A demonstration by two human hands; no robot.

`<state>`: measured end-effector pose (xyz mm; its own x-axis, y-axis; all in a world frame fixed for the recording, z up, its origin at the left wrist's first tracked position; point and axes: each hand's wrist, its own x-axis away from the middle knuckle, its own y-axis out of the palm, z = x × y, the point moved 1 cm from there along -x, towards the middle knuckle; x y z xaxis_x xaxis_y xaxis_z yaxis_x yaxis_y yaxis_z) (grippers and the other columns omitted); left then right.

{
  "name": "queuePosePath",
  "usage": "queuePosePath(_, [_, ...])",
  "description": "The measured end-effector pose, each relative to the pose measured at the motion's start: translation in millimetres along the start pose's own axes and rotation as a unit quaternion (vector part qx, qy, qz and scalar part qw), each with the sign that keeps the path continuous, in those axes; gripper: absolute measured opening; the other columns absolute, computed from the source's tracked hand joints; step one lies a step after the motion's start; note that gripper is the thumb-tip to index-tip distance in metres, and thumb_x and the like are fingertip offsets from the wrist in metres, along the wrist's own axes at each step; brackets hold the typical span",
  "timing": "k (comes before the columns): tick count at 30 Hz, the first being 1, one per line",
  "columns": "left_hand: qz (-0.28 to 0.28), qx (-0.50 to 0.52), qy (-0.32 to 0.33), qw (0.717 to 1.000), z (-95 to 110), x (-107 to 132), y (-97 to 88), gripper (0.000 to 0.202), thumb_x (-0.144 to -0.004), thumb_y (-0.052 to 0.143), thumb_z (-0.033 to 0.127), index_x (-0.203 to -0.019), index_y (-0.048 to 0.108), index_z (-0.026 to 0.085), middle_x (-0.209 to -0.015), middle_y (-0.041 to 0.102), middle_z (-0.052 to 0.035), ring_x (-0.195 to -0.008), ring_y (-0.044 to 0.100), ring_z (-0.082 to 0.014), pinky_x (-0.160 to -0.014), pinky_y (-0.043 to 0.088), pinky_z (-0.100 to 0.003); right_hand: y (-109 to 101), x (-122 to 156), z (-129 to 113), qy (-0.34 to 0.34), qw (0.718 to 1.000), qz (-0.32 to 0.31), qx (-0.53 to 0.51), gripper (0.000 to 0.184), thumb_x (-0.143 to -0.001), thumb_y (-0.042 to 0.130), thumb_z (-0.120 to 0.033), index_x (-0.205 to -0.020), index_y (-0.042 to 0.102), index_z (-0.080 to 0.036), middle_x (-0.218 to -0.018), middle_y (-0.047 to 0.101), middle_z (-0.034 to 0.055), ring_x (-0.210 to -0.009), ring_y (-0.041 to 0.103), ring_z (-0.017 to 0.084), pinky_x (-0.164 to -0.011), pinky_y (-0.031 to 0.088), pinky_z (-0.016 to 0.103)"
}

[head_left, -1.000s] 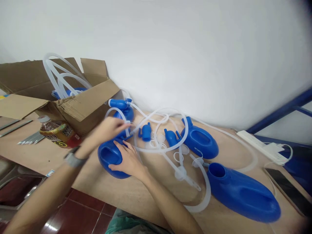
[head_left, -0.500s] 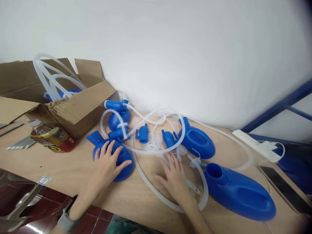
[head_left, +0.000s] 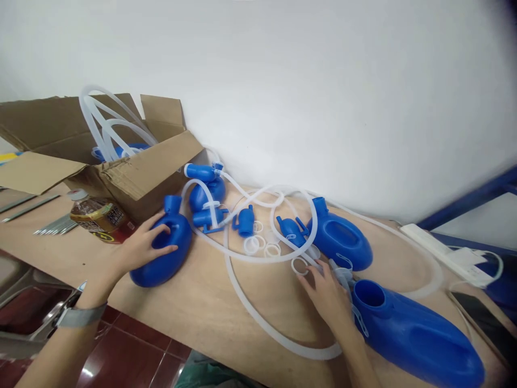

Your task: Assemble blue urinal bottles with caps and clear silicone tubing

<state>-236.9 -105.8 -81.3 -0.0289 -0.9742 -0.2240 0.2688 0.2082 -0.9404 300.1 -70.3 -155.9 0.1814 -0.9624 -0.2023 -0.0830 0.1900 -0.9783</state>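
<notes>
My left hand (head_left: 147, 242) is closed round the handle part of a blue plastic urinal bottle (head_left: 161, 269), which lies on its side with its neck pointing away from me. My right hand (head_left: 325, 288) rests low over the table with its fingers apart. Its fingertips are beside a white ring (head_left: 299, 265) and some clear plastic caps (head_left: 343, 276), partly hidden behind the hand. Right of that hand lies a large blue bottle (head_left: 428, 328) with an open mouth. A translucent hose (head_left: 250, 302) loops across the table and passes under my right forearm.
An open cardboard box (head_left: 141, 175) with hoses stands back left, behind a drink bottle (head_left: 100, 218). Mid-table are several white rings (head_left: 251, 246) and blue spouted caps (head_left: 244, 221). Another blue bottle (head_left: 339, 240), a power strip (head_left: 448, 256) and a phone (head_left: 484, 323) lie right.
My left hand has moved left, shifting and turning its blue bottle. My right hand has gone right, and the clear plastic parts near it have shifted towards the large bottle.
</notes>
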Motion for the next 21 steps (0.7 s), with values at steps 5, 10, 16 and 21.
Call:
queuePosePath(5, [-0.001,-0.028,-0.039,0.999,-31.7,-16.3,-3.8,0.068,-0.082,0.062,0.076,-0.122,0.070,0.022,-0.152,0.059,-0.0154,-0.147,0.049,-0.0398,-0.123,0.042,-0.053,-3.0,-4.2,3.7,-0.002,1.000,0.004,-0.017,0.034,-0.104,0.055,-0.045,-0.112,0.080,-0.024,-0.142,0.067,0.0132,-0.110,0.075,0.033,-0.077,0.063,0.043])
queuePosePath(10, [-0.049,-0.035,-0.017,0.998,-57.7,-36.4,-14.7,0.061,-0.079,0.073,0.065,-0.121,0.074,0.021,-0.160,0.054,-0.0151,-0.149,0.046,-0.0427,-0.121,0.043,-0.055,-4.3,-7.7,12.4,0.012,1.000,0.011,-0.022,0.032,-0.102,0.054,-0.043,-0.108,0.080,-0.024,-0.139,0.068,0.0137,-0.106,0.075,0.033,-0.075,0.063,0.043])
queuePosePath(16, [-0.050,-0.165,-0.039,0.984,-33.0,-50.7,-13.9,0.045,-0.082,0.071,0.030,-0.125,0.075,0.018,-0.160,0.053,-0.0213,-0.151,0.042,-0.0502,-0.120,0.030,-0.076,2.4,-10.2,28.9,0.037,0.999,-0.005,-0.035,0.036,-0.103,0.053,-0.046,-0.112,0.079,-0.023,-0.140,0.068,0.0139,-0.116,0.072,0.035,-0.081,0.063,0.045])
queuePosePath(21, [-0.030,-0.151,0.032,0.988,37.8,-64.7,32.9,0.047,-0.095,0.058,0.025,-0.142,0.066,0.025,-0.159,0.056,-0.0155,-0.148,0.050,-0.0381,-0.122,0.039,-0.058,10.5,-14.9,45.8,0.020,0.997,0.018,-0.070,0.037,-0.102,0.052,-0.045,-0.111,0.080,-0.022,-0.137,0.068,0.0150,-0.118,0.071,0.033,-0.088,0.061,0.044])
